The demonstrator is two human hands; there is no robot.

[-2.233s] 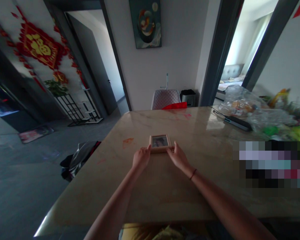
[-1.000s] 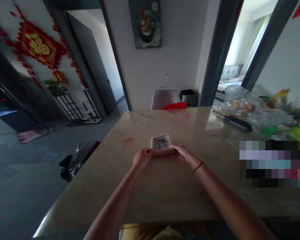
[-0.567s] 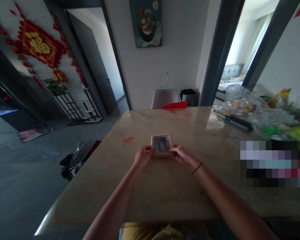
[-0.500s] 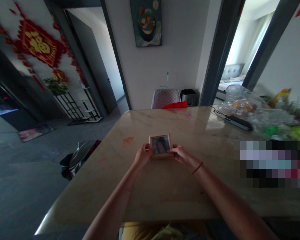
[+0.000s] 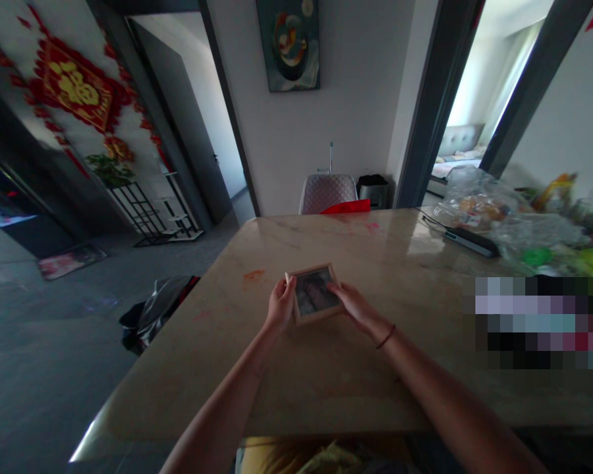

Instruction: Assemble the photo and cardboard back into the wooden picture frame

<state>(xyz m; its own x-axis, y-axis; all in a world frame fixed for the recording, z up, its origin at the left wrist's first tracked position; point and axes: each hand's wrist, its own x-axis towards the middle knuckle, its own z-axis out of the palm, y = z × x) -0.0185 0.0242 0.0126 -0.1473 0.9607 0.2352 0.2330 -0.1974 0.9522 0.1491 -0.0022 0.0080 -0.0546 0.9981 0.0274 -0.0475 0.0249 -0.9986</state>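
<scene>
Between my two hands is a small picture frame [image 5: 317, 293] with a light wooden border and a dark, glossy front. It tilts a little, its right side higher than its left. My left hand [image 5: 280, 304] grips the left edge, thumb on the border. On the right edge, my right hand [image 5: 354, 304] holds it with the thumb over the front and the other fingers behind. The frame is over the middle of the marble-look table [image 5: 326, 375]; whether its lower edge touches the top I cannot tell.
Plastic bags [image 5: 479, 201] and a dark elongated device with a cable [image 5: 472, 242] lie at the table's back right. A blurred-out patch covers the right side. Beyond the far edge stands a quilted chair [image 5: 329, 192] with something red [image 5: 346, 207] before it. Orange smudges [image 5: 254, 276] mark the tabletop.
The picture frame has turned from nearly level to slanted and looks larger, its face more toward me. My left hand has risen slightly, and my right thumb has moved higher onto the front.
</scene>
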